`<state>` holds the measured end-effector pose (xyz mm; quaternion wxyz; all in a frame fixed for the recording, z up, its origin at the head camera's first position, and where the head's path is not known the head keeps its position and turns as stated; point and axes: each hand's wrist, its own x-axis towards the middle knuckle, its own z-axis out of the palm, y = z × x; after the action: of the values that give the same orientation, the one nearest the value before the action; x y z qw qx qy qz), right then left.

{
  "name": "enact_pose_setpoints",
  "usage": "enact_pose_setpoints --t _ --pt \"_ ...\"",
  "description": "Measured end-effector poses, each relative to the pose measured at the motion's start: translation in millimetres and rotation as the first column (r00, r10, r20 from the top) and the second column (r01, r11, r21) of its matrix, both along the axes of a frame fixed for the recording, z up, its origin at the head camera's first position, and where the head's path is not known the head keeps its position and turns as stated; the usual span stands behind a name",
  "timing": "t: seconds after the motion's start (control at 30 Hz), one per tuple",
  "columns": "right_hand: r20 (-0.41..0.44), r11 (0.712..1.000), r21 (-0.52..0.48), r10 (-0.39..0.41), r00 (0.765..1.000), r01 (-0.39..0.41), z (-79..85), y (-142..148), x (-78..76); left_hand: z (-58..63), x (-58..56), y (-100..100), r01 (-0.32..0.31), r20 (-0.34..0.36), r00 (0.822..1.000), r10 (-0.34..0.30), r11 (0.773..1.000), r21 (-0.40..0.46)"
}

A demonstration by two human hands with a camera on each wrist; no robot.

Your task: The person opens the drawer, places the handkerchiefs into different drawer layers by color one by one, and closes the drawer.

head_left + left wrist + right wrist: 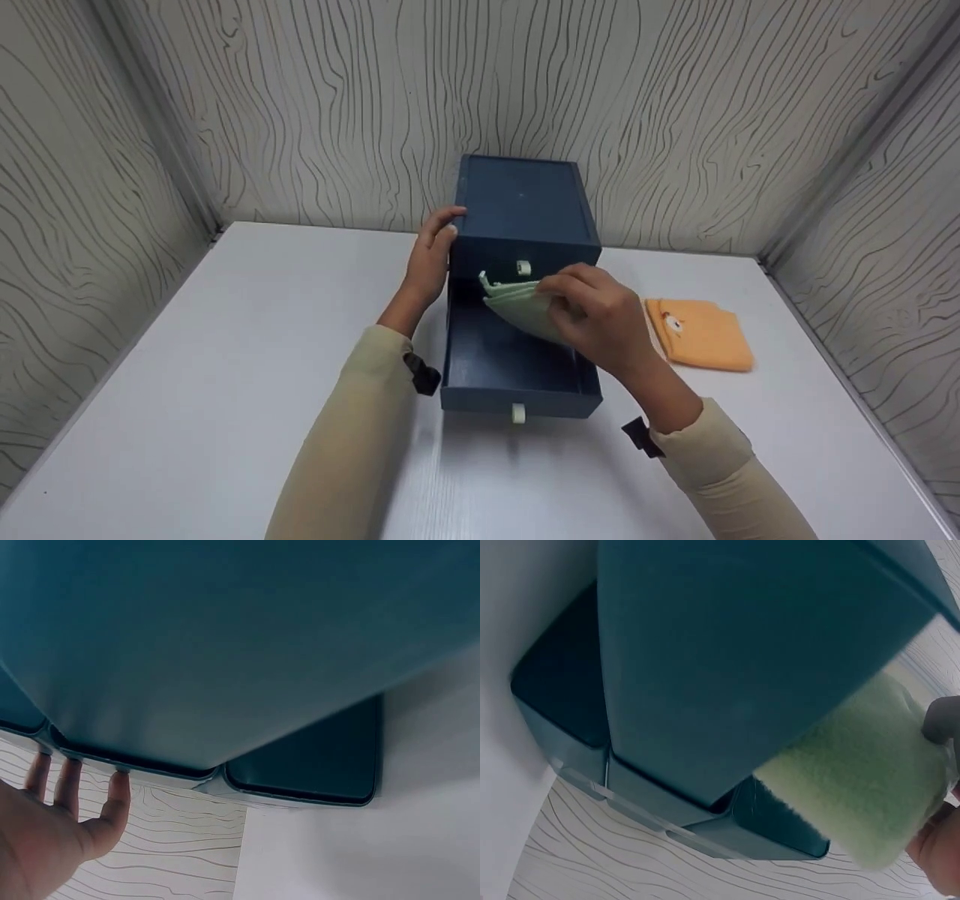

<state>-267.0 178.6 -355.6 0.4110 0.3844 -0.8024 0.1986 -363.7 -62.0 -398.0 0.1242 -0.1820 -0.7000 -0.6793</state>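
A dark blue drawer unit (525,199) stands on the table with a drawer (521,401) pulled far out below the top one. My right hand (600,319) pinches a folded pale green towel (521,307) by its edge, over the right side of that drawer. In the right wrist view the towel (862,772) looks fluffy and hangs beside the drawer wall. With fingertips on the unit's left side and top edge, my left hand (430,262) steadies against it; the left wrist view shows its fingers (69,784) extended to the frame.
A folded orange towel (709,335) with an eye-like patch lies to the right of the unit. The white table (247,360) meets wood-grain patterned walls (337,97) at the back and sides. Small pale tabs (518,413) serve as drawer pulls.
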Motion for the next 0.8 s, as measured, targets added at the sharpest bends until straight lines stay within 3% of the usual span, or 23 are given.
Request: enact_pose_setpoints --t 0.27,0.4,0.53,0.63,0.8 --pt "0.068 0.999 0.020 0.030 0.997 -0.031 -8.3 -11 2.6 1.0 -0.6 1 -0.005 -0.002 1.000 0.005 1.000 0.007" --pt "0.154 0.998 0.014 0.060 0.986 -0.063 -12.4 -13 5.2 1.5 0.4 1 -0.013 0.018 1.000 0.013 1.000 -0.005" --pt "0.290 0.996 -0.013 0.089 0.953 -0.089 -15.1 -13 8.8 2.0 0.5 1 -0.021 0.028 0.999 0.021 1.000 -0.012" --pt "0.391 0.994 -0.043 0.107 0.914 -0.098 -15.5 -12 11.3 2.3 0.6 1 -0.023 0.033 0.999 0.024 1.000 -0.014" --pt "0.491 0.995 -0.055 0.096 0.866 -0.080 -15.7 -9 13.9 6.3 4.1 1 -0.015 0.039 0.999 0.015 1.000 0.012"
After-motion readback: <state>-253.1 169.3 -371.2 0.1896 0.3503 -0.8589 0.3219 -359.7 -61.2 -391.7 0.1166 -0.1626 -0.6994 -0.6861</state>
